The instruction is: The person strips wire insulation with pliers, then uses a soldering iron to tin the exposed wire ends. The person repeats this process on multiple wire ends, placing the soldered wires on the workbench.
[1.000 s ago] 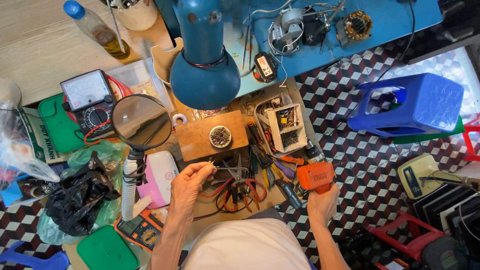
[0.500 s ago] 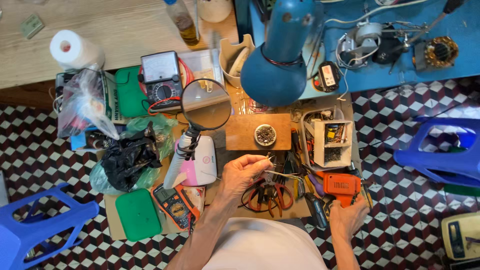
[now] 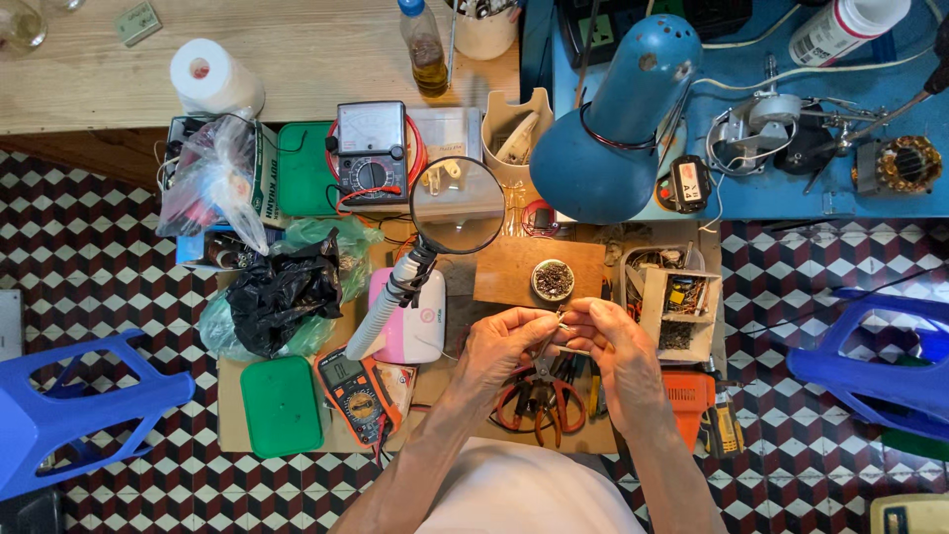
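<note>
My left hand (image 3: 502, 346) and my right hand (image 3: 615, 354) meet fingertip to fingertip over the cluttered work board. Between them they pinch a small thin metal part (image 3: 563, 327); what kind of part it is cannot be made out. Just under the hands lie red-handled pliers (image 3: 539, 407). An orange power tool (image 3: 692, 400) rests to the right of my right wrist. A small round tin of screws (image 3: 553, 280) stands on a wooden block (image 3: 514, 269) just beyond the fingertips.
A magnifying glass (image 3: 457, 206) on a flexible arm and a blue desk lamp (image 3: 605, 143) stand behind. Two multimeters (image 3: 371, 153) (image 3: 361, 396), a green lid (image 3: 282, 405), a black bag (image 3: 282, 292) and a parts box (image 3: 677, 302) crowd the board. Blue stools (image 3: 69, 405) (image 3: 880, 356) flank it.
My right hand has left the orange tool and risen to join the left hand at the small part. The view has shifted, so the bench now sits further right.
</note>
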A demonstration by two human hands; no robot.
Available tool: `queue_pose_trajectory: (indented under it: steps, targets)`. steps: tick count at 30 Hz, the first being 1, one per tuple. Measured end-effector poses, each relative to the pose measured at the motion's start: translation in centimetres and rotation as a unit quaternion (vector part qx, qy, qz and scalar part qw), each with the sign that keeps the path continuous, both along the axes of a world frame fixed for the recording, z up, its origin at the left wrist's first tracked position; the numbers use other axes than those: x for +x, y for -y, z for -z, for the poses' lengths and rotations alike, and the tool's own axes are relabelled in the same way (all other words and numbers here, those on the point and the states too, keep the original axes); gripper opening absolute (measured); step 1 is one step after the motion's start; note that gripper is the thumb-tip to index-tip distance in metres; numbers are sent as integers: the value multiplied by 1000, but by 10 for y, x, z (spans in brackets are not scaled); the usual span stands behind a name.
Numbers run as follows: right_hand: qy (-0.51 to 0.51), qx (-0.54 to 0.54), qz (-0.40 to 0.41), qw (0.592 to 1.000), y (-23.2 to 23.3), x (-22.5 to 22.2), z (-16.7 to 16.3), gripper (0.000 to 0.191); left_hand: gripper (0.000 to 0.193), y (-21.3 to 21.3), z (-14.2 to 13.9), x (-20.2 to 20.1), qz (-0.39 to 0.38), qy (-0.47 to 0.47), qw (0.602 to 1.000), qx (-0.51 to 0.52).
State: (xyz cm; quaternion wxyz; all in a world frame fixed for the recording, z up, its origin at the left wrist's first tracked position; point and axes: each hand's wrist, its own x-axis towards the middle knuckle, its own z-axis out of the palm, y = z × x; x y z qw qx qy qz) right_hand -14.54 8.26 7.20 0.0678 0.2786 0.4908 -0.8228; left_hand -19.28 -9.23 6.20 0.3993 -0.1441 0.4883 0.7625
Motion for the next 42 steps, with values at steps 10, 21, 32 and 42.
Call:
queue_pose_trajectory:
  steps: [10,21,32,42]
  targets:
    - [-6,29,-15,999,17,-8,16,23,28,5,9,-9,-9,20,1000,-10]
    - [-20,93,6,995,27,-10,32,17,25,9,8,-20,-16,24,999,-40]
    - [-14,144,54,988,38,1,36,13,23,3,5,-17,-7,-5,996,-85]
    - [-12,170,38,985,34,1,40,11,22,6,9,-16,9,-12,999,-37]
